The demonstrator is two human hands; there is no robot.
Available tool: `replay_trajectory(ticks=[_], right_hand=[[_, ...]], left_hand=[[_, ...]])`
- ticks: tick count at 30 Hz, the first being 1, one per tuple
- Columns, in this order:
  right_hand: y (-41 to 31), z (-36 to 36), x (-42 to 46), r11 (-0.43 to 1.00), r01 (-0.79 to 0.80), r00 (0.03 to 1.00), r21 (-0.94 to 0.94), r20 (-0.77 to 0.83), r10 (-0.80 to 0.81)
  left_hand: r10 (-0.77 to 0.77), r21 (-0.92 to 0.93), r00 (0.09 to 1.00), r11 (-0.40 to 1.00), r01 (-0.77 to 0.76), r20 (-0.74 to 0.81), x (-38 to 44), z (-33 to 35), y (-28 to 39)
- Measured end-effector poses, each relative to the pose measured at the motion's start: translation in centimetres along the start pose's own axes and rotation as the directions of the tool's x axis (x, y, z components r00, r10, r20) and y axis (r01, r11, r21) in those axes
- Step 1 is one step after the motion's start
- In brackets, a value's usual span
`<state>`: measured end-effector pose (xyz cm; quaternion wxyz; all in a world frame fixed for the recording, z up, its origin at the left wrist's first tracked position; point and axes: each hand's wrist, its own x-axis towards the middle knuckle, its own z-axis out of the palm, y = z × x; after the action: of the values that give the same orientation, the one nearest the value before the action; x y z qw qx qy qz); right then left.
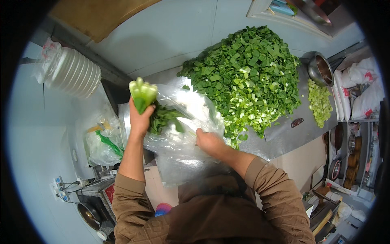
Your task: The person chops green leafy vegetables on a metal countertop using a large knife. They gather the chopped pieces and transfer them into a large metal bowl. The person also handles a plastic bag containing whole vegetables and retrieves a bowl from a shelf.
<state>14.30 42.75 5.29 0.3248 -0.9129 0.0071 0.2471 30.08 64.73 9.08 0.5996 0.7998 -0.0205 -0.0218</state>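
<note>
A bunch of leafy greens [143,91] with pale green stems is gripped in my left hand [140,119], stem ends pointing away from me. Its dark leaves hang down over a clear plastic bag [179,146]. My right hand [210,142] pinches the near right part of that bag, which is spread over the front left of a metal worktop [256,143]. Just beyond and to the right rises a large heap of chopped greens [253,76], leaf pieces mostly at the back and pale stem pieces towards the front.
A small pile of chopped pale stems [320,103] lies at the worktop's right end, beside a metal bowl [320,69] tipped on its side. Stacked white containers [74,71] are at upper left. A plastic bag with a green tie [106,143] sits left of the worktop. Shelves [362,120] stand right.
</note>
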Motion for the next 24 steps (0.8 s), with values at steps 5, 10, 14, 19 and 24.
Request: replay_trajectory(ticks=[5, 10, 14, 19, 24], right_hand=[[0.9, -1.7, 2.0, 0.995, -0.031, 0.991, -0.091, 0.128, 0.043], [2.9, -2.3, 2.2, 0.99, -0.131, 0.985, -0.043, 0.107, 0.135], [3.3, -2.6, 2.1, 0.986, -0.102, 0.989, -0.135, -0.124, 0.085], [3.4, -4.8, 2.0, 0.983, -0.021, 0.951, -0.18, -0.308, -0.036], [2.9, -7.1, 0.7, 0.929, 0.102, 0.961, -0.355, -0.208, -0.185]], left_hand=[[-0.411, -0.543, 0.801, 0.59, 0.598, 0.436, 0.1, -3.1, 0.0], [-0.174, -0.656, 0.81, 0.505, 0.562, 0.56, -0.7, -5.2, 0.7], [-0.005, -0.721, 0.825, 0.484, 0.496, 0.565, -2.0, -5.6, 2.3], [-0.043, -0.708, 0.809, 0.459, 0.537, 0.586, -6.0, -6.5, 3.8], [0.264, -0.844, 0.81, 0.29, 0.451, 0.524, -11.3, -7.0, 3.4]])
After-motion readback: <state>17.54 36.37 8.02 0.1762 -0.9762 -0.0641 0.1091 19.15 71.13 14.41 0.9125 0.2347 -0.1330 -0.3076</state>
